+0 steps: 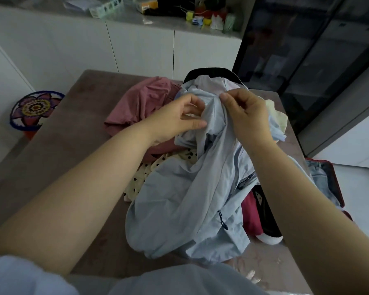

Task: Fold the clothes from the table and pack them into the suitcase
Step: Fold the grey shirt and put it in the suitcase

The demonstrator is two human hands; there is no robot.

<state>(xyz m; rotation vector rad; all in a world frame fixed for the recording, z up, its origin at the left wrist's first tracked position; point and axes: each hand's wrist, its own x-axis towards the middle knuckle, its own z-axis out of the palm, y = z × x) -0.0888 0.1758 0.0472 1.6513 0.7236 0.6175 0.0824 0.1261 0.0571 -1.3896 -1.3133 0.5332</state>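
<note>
Looking down from my head camera, my left hand (179, 118) and right hand (247, 116) are close together above the pile. Each pinches the top of the light blue jacket (190, 199) between thumb and curled fingers. I think I hold the collar or hood edge, but the fabric is bunched there and I cannot be sure. The rest of the jacket hangs toward me in a crumpled heap with its zip showing and its hem on the surface (62, 156).

Other clothes lie around it. A pink garment (141, 103) is behind my left hand and a cream polka-dot piece (141, 177) lies under the jacket's left side. A dark red garment (250, 213) is at its right, and something pale yellow (277, 116) lies past my right hand. The suitcase (337, 184) lies open on the floor just off the surface's right edge, with denim (320, 173) in it.

To do this step well, I judge I should slide my hands apart along that top edge until each finds a shoulder. Then I would lift the jacket free of the pile, shake it flat and lay it front down on the bare stretch at my left before folding the sleeves in. The thin cloth will likely slip, so firm pinches matter.
</note>
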